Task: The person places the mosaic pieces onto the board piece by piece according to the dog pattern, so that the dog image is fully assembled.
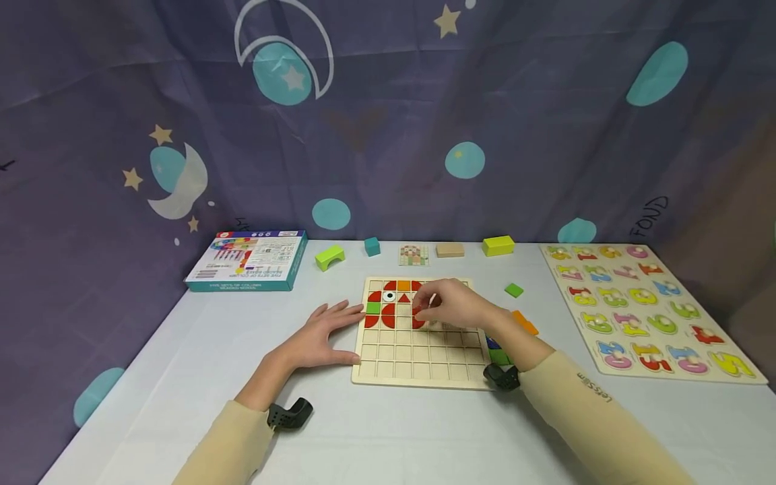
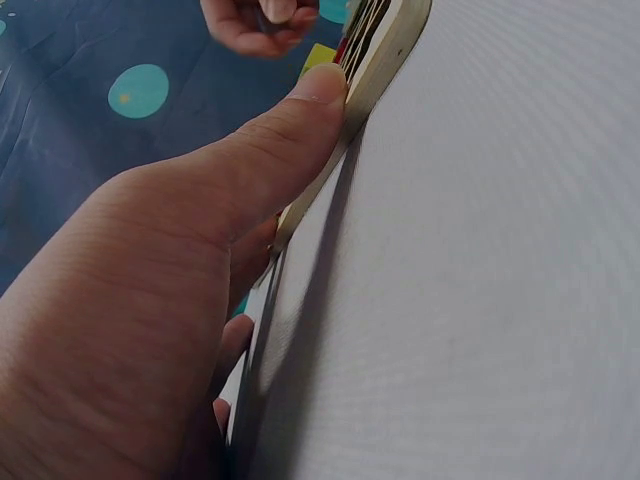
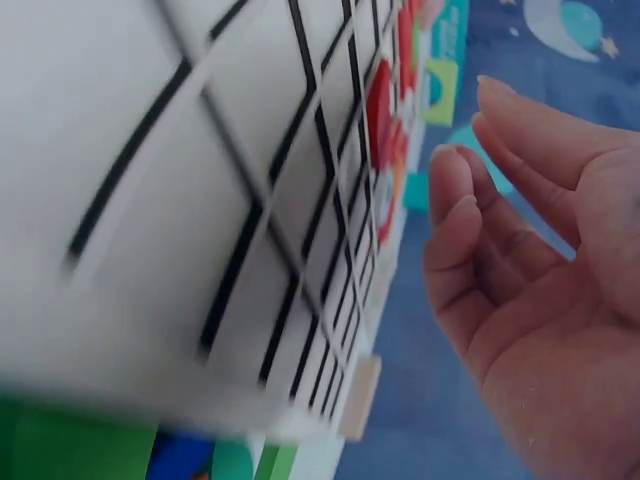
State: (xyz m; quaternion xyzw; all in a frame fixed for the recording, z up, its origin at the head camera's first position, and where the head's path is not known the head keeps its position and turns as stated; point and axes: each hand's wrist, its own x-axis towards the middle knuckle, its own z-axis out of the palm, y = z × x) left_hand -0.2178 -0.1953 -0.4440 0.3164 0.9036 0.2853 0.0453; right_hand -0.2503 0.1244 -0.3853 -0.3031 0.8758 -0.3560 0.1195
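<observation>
A pale wooden grid board (image 1: pixel 445 370) lies on the table. Red curved pieces (image 1: pixel 388 322), a red triangle (image 1: pixel 403 298), an orange square (image 1: pixel 403 285), a green square (image 1: pixel 372 308) and an eye piece (image 1: pixel 389 296) fill some of its upper cells. My left hand (image 1: pixel 318 340) is spread at the board's left side, and its thumb (image 2: pixel 290 120) touches the board's edge. Over the red pieces hovers my right hand (image 1: pixel 451 303), its fingers loosely bent. In the right wrist view, nothing shows between those fingers (image 3: pixel 455 225), which are off the board.
A pattern card (image 1: pixel 413 254) lies behind the board, among coloured blocks (image 1: pixel 498 246). At the back left is a box (image 1: pixel 242 263); a number puzzle board (image 1: pixel 649 310) occupies the right. Loose green (image 1: pixel 514 289) and orange pieces (image 1: pixel 524 322) lie right of the grid, partly behind my right arm.
</observation>
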